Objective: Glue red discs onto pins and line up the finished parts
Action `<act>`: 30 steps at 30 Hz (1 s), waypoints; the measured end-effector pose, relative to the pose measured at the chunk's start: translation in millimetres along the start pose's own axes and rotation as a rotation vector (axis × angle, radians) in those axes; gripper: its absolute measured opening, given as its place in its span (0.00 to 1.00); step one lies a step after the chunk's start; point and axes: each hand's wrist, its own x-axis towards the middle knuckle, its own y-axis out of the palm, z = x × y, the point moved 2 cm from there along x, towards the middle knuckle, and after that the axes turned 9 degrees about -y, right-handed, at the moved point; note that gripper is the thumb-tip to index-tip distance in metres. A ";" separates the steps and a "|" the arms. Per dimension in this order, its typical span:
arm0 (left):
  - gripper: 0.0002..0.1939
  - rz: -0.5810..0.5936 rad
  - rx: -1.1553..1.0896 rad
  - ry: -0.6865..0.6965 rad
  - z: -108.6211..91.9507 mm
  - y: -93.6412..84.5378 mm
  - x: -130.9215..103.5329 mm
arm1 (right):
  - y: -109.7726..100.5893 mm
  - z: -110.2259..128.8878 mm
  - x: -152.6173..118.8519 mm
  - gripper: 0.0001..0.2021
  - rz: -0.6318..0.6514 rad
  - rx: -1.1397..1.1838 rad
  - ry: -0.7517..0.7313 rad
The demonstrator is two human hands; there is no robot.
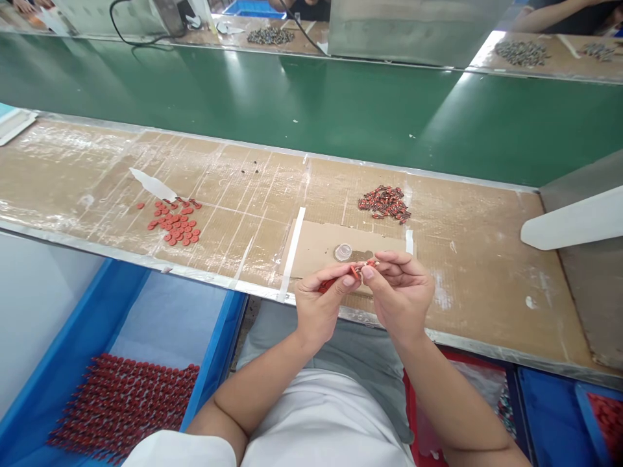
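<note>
My left hand is closed on a red disc, with more red showing in its curled fingers. Close beside it, my right hand pinches a small red part, and the fingertips of both hands nearly meet. Just beyond them a small clear round cup stands on a cardboard sheet. Farther back lies a heap of small red and dark parts. To the left, red discs are spread on the covered table by a white pointed strip.
A green conveyor belt runs behind the table. Below left, a blue bin holds rows of red assemblies. A white panel juts in at right. Across the belt are metal boxes, parts heaps and other people's arms.
</note>
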 end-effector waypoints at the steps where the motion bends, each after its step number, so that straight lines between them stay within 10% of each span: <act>1: 0.07 0.003 -0.013 -0.009 -0.6 -0.5 0.1 | 0.3 1.0 1.0 0.13 0.013 0.011 0.004; 30: 0.07 0.135 -0.074 -0.081 -0.5 -2.4 2.2 | -4.5 15.5 12.1 0.14 0.211 -0.051 0.198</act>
